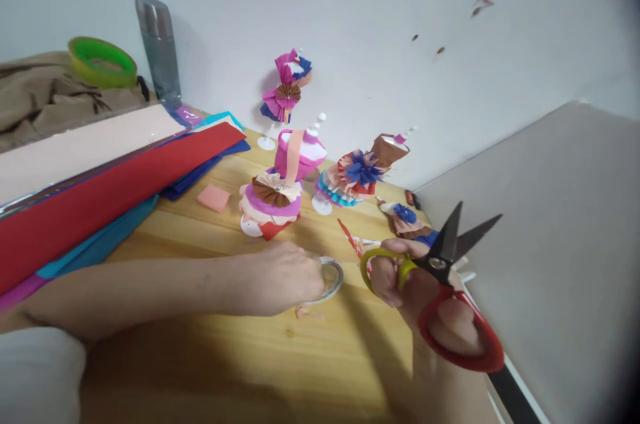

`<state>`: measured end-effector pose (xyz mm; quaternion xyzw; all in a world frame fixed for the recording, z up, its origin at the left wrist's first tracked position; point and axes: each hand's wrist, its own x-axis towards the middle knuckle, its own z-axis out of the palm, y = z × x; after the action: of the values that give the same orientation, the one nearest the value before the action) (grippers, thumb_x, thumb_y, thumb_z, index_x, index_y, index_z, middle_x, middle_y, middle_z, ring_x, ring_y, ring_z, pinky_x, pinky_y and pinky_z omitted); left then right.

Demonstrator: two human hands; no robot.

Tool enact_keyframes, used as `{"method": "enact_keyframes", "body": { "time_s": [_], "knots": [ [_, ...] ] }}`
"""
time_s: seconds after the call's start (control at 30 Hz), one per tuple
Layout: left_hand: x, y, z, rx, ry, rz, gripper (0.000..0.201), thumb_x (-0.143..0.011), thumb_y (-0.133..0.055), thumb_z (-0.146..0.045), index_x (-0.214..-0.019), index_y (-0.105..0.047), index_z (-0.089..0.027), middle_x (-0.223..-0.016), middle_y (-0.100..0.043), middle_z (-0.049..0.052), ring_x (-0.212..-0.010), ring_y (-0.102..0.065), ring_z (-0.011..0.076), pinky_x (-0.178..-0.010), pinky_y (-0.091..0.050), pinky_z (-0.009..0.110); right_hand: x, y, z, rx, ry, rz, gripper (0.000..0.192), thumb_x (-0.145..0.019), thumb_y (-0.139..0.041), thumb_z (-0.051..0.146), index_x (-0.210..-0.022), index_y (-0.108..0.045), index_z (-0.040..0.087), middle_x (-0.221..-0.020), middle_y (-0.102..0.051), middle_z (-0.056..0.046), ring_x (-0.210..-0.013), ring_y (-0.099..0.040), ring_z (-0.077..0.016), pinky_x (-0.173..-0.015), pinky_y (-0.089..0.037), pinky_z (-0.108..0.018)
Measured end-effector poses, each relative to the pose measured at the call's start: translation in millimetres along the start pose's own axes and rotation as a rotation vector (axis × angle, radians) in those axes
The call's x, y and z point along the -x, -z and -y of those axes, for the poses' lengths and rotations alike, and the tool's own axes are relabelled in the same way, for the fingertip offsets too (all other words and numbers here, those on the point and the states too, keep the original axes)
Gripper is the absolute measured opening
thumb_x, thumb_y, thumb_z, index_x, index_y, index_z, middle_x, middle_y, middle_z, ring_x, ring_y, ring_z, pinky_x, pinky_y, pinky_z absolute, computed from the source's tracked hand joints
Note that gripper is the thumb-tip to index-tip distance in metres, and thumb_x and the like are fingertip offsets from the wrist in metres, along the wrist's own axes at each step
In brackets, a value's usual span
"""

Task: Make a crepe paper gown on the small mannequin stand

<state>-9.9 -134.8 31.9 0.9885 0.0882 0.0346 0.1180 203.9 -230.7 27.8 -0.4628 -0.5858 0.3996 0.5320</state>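
My right hand (425,304) holds a pair of scissors (453,257) with one yellow and one red handle ring; the black blades are spread apart and point up and to the right. My left hand (283,277) rests on the wooden table (325,357) with its fingers on a clear tape roll (333,277). A small peach paper scrap (305,311) lies under that hand. Just behind the hands stand several paper dolls with pleated rosette skirts, the nearest being pink and brown (277,194).
Rolled sheets of red (100,197), peach, blue and teal paper lie at the left. A pink paper square (214,197) lies near them. A metal flask (159,47) and a green tape ring (101,61) sit at the back left. The table's right edge borders grey floor.
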Motion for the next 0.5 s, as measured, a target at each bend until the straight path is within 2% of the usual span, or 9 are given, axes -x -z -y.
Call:
{"method": "enact_keyframes", "body": {
  "time_s": [0.03, 0.07, 0.1, 0.17, 0.27, 0.33, 0.4, 0.5],
  "knots": [
    [-5.7, -8.0, -0.8, 0.064, -0.022, 0.064, 0.013, -0.08, -0.069, -0.019, -0.068, -0.065, -0.018, -0.073, -0.067, 0.001, -0.06, -0.06, 0.0141, -0.047, -0.031, 0.028, -0.2, 0.2, -0.9, -0.009, 0.008, 0.002, 0.053, -0.077, -0.056, 0.071, -0.115, -0.065, 0.034, -0.057, -0.042, 0.002, -0.048, -0.039, -0.0142, -0.048, -0.033, -0.03],
    [-10.6, -15.8, -1.3, 0.095, 0.042, 0.045, 0.012, -0.081, -0.067, -0.024, -0.071, -0.065, -0.018, -0.077, -0.068, 0.003, -0.06, -0.06, 0.0169, -0.048, -0.032, 0.029, -0.5, 0.1, -1.5, -0.014, 0.009, 0.002, 0.053, -0.077, -0.056, 0.071, -0.114, -0.064, 0.034, -0.056, -0.04, 0.003, -0.047, -0.038, -0.0136, -0.047, -0.032, -0.029],
    [-14.7, -23.4, -1.7, 0.086, 0.111, -0.035, 0.013, -0.083, -0.065, -0.029, -0.078, -0.065, -0.016, -0.081, -0.067, 0.005, -0.06, -0.06, 0.0191, -0.049, -0.033, 0.03, -0.6, -0.3, -2.1, -0.016, 0.005, 0.001, 0.053, -0.077, -0.057, 0.071, -0.113, -0.064, 0.034, -0.055, -0.038, 0.004, -0.045, -0.036, -0.013, -0.047, -0.031, -0.029],
    [-21.7, -36.7, -1.6, 0.077, 0.209, -0.17, 0.01, -0.088, -0.056, -0.022, -0.091, -0.062, -0.014, -0.09, -0.065, 0.007, -0.064, -0.062, 0.0199, -0.052, -0.037, 0.03, -0.1, -1.0, -3.7, -0.024, 0.009, 0.004, 0.052, -0.077, -0.057, 0.071, -0.112, -0.064, 0.034, -0.054, -0.034, 0.005, -0.044, -0.034, -0.0119, -0.045, -0.03, -0.027],
    [-31.4, -50.8, 2.3, 0.222, 0.29, -0.275, 0.017, -0.088, -0.053, -0.025, -0.099, -0.059, -0.014, -0.098, -0.064, 0.008, -0.079, -0.064, 0.0226, -0.059, -0.041, 0.03, 2.6, 0.6, -7.8, -0.047, 0.024, 0.034, 0.052, -0.079, -0.054, 0.07, -0.115, -0.063, 0.034, -0.059, -0.038, 0.004, -0.044, -0.035, -0.0109, -0.044, -0.029, -0.027],
    [-37.1, -56.2, 8.3, 0.401, 0.311, -0.231, 0.019, -0.084, -0.056, -0.025, -0.098, -0.061, -0.014, -0.09, -0.065, 0.007, -0.079, -0.062, 0.0223, -0.061, -0.04, 0.03, 4.8, 4.2, -11.4, -0.052, 0.023, 0.044, 0.056, -0.079, -0.051, 0.073, -0.117, -0.062, 0.033, -0.061, -0.042, 0.003, -0.044, -0.035, -0.0111, -0.044, -0.031, -0.028],
    [-40.3, -59.5, 15.7, 0.618, 0.326, -0.148, 0.012, -0.078, -0.057, -0.022, -0.082, -0.064, -0.014, -0.073, -0.063, 0.003, -0.07, -0.059, 0.0186, -0.058, -0.037, 0.027, 6.6, 9.4, -14.8, -0.026, 0.012, 0.019, 0.061, -0.078, -0.046, 0.078, -0.117, -0.061, 0.034, -0.062, -0.046, 0.001, -0.043, -0.033, -0.0114, -0.043, -0.032, -0.029],
    [-40.0, -62.4, 25.9, 0.788, 0.333, -0.081, 0.011, -0.074, -0.058, -0.021, -0.075, -0.065, -0.014, -0.063, -0.059, -0.002, -0.059, -0.054, 0.0125, -0.052, -0.034, 0.023, 7.5, 18.9, -17.1, 0.029, 0.022, -0.072, 0.065, -0.078, -0.038, 0.08, -0.117, -0.061, 0.034, -0.062, -0.046, 0.0, -0.042, -0.027, -0.0109, -0.038, -0.026, -0.027]
  ]
}}
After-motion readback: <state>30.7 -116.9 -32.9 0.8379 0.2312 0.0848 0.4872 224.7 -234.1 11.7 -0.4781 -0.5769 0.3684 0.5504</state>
